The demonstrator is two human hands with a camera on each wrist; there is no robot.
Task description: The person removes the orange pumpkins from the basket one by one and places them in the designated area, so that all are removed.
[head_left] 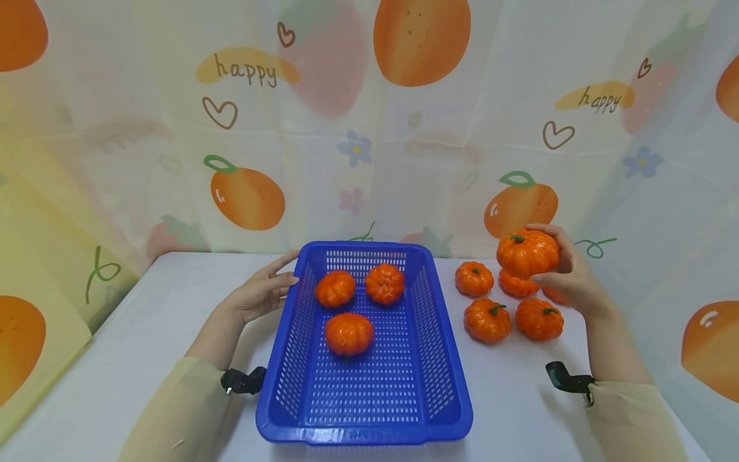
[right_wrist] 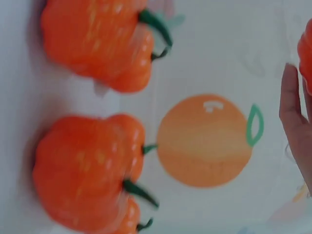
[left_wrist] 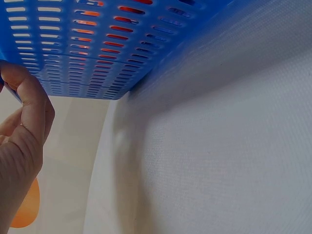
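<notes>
A small orange toy pumpkin [head_left: 526, 254] with a green stem is gripped in my right hand [head_left: 568, 276], raised over the group on the right. The thumb is below it and the fingers behind. In the right wrist view only part of that hand [right_wrist: 296, 117] shows at the right edge. My left hand [head_left: 262, 294] holds the left rim of a blue plastic basket [head_left: 364, 433]; the left wrist view shows bent fingers [left_wrist: 31, 102] at the rim. Inside the basket lie three pumpkins: one at back left [head_left: 335, 289], one at back right [head_left: 385, 283], one nearer [head_left: 349, 334].
Right of the basket, several more pumpkins stand on the white table [head_left: 173, 301], among them a front one [head_left: 487, 321] and another beside it [head_left: 539, 319]. A fruit-printed curtain [head_left: 404, 186] hangs behind the table's back edge.
</notes>
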